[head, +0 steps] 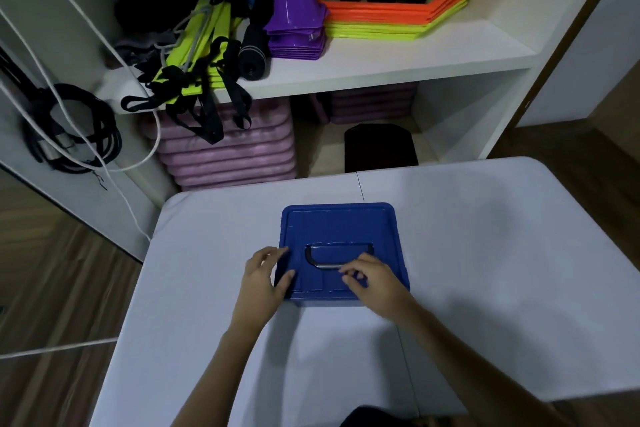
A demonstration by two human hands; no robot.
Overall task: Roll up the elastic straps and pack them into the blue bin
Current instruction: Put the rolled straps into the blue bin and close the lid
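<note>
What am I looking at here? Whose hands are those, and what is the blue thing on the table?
This is one picture from a camera worn on a person's head, looking forward and down, so you see what they see. There is no machine, just a person's two bare hands.

The blue thing is a blue plastic bin with its lid on, standing on a white table. The lid has a curved carry handle lying flat in a hollow.

The left hand grips the bin's left edge, thumb on the lid. The right hand rests on the lid by the handle, fingers curled; I cannot tell if it pinches anything.

Behind the table is a white shelf with black straps and yellow-green slats, stacked purple plastic cones and orange and yellow-green hexagon rings.
</note>
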